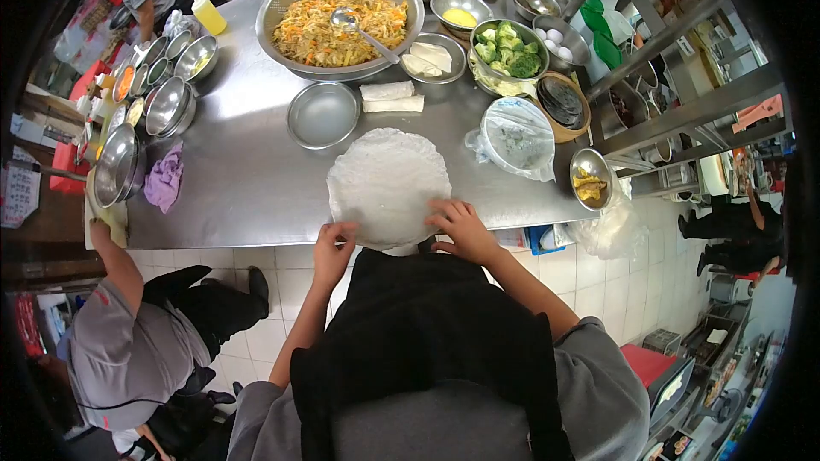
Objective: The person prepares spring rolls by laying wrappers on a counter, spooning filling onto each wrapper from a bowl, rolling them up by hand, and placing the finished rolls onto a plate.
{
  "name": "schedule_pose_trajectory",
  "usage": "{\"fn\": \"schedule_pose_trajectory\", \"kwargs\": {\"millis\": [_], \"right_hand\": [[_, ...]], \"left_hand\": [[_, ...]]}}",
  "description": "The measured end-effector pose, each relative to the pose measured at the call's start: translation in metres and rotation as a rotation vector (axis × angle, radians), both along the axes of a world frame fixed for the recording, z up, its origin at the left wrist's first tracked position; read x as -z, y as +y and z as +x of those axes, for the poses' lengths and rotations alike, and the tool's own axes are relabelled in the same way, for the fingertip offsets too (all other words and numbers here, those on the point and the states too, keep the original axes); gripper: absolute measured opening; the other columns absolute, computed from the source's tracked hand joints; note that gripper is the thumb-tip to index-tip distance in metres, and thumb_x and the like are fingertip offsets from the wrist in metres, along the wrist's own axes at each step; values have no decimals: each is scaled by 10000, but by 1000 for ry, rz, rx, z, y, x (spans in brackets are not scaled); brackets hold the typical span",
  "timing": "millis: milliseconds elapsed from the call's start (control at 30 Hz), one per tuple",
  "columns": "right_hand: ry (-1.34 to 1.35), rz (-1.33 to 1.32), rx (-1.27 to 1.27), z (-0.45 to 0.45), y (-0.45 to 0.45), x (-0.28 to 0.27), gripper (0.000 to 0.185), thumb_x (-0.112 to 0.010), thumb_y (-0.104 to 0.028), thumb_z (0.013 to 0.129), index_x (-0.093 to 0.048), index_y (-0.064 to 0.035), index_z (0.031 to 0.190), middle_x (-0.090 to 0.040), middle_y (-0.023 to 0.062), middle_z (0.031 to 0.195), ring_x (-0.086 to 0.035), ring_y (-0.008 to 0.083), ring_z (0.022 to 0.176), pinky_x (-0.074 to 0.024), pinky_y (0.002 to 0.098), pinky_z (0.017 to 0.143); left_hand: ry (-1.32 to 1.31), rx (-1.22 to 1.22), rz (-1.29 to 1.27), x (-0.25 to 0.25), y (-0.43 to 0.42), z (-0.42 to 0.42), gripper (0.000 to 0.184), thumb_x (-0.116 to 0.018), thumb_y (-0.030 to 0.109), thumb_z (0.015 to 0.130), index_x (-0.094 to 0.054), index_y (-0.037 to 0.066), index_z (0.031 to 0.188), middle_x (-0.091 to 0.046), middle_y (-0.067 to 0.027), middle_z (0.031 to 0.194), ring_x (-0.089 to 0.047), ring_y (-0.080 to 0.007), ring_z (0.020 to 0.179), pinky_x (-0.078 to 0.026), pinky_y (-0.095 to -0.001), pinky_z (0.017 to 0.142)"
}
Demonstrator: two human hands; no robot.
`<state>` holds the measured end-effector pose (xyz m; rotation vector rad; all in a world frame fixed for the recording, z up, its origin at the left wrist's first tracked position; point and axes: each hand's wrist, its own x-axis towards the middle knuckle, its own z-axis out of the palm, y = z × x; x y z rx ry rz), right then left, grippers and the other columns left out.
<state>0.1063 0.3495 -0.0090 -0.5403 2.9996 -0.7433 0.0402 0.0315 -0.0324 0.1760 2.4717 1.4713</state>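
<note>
Head view, one lot, on a metal surface [248, 162]
Sheet [389, 179], round, thin, pale: flat at the near edge of the surface, squarely before the wearer, presumably so both hands reach it evenly
Left hand [336, 241]: at the sheet's near left rim, fingers bent, thumb close to them; whether it pinches the sheet cannot be told
Right hand [461, 226]: fingers spread over the near right rim, thumb apart from them; well apart from the left, the pair seeming to frame the sheet
Rolls [393, 105], two, white: side by side just beyond the sheet, likely set there to leave the front free
Bowl [324, 115], shallow: left of the rolls, within easy reach
Colander [329, 73], large, of noodles [316, 29]: farther back, perhaps for its bulk
Spoon [376, 46]: on the noodles, handle toward the wearer, apparently for ready pickup
Broccoli [506, 46], bowled: off to the right, outside the working spot
</note>
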Motion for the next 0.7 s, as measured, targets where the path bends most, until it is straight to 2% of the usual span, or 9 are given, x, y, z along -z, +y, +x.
{"fn": "schedule_pose_trajectory", "kwargs": {"millis": [100, 200, 300, 400, 433, 533, 567, 667, 700], "right_hand": [[23, -62, -6, 3, 3, 10, 349, -788, -253, 820, -654, -177, 1133, -524, 31, 1432, -486, 304, 1300, -389, 462, 1036], [59, -166, 15, 0, 6, 14, 260, -776, -242, 829, -683, -165, 1059, -588, 10, 1346, -515, 277, 1266, -389, 441, 1028], [62, -179, 21, -6, 9, 17, 194, -766, -245, 843, -698, -155, 1001, -639, -6, 1266, -534, 251, 1242, -382, 429, 1030], [31, -222, 75, -18, 11, 18, 166, -750, -241, 868, -698, -136, 985, -687, 14, 1161, -597, 250, 1136, -428, 419, 975], [17, -248, 101, -23, 10, 17, 163, -744, -238, 876, -696, -128, 986, -704, 26, 1120, -627, 253, 1084, -452, 415, 947], [-238, -742, 485, -39, 2, 17, 167, -727, -228, 900, -680, -94, 988, -722, 71, 964, -678, 269, 869, -517, 398, 803], [-167, -697, 536, -45, -3, 20, 172, -723, -223, 905, -675, -84, 995, -721, 80, 939, -678, 268, 820, -524, 391, 764], [31, -537, 643, -56, -15, 29, 190, -721, -211, 910, -664, -68, 1021, -716, 95, 884, -682, 264, 735, -540, 374, 687], [76, -473, 641, -56, -19, 26, 199, -726, -209, 905, -664, -72, 1034, -713, 93, 881, -685, 260, 746, -543, 371, 689]], "left_hand": [[185, 208, -179, -17, -3, 8, 584, -613, -141, 750, -657, 102, 1278, -523, -126, 1060, -583, -280, 984, -529, -374, 835], [271, 238, -172, -10, -14, 1, 472, -683, -102, 764, -714, 112, 1183, -540, -120, 1035, -583, -300, 988, -514, -378, 855], [251, 293, -222, -11, -24, -16, 317, -777, 24, 763, -759, 114, 1067, -576, -120, 1090, -575, -295, 1053, -499, -362, 874], [686, 344, -283, -22, -22, -37, 245, -821, 153, 746, -771, 105, 981, -604, -98, 1191, -587, -265, 1069, -507, -338, 839], [779, 336, -233, -28, -15, -48, 219, -802, 182, 811, -752, 84, 1000, -673, -99, 1099, -631, -254, 913, -519, -314, 784], [21, -1, 27, -7, 0, -64, 202, -766, 216, 883, -722, 46, 984, -704, -91, 872, -611, -262, 705, -513, -313, 700], [167, -40, 18, 2, 8, -70, 244, -728, 256, 932, -689, 25, 997, -661, -98, 702, -552, -275, 597, -487, -323, 616], [197, -75, -199, 0, 23, -74, 215, -677, 224, 970, -664, 52, 1099, -603, -69, 692, -533, -156, 623, -437, -313, 633], [271, -72, -247, 3, 26, -73, 225, -676, 225, 969, -651, 74, 1134, -619, -75, 704, -564, -187, 647, -435, -337, 682]]}}
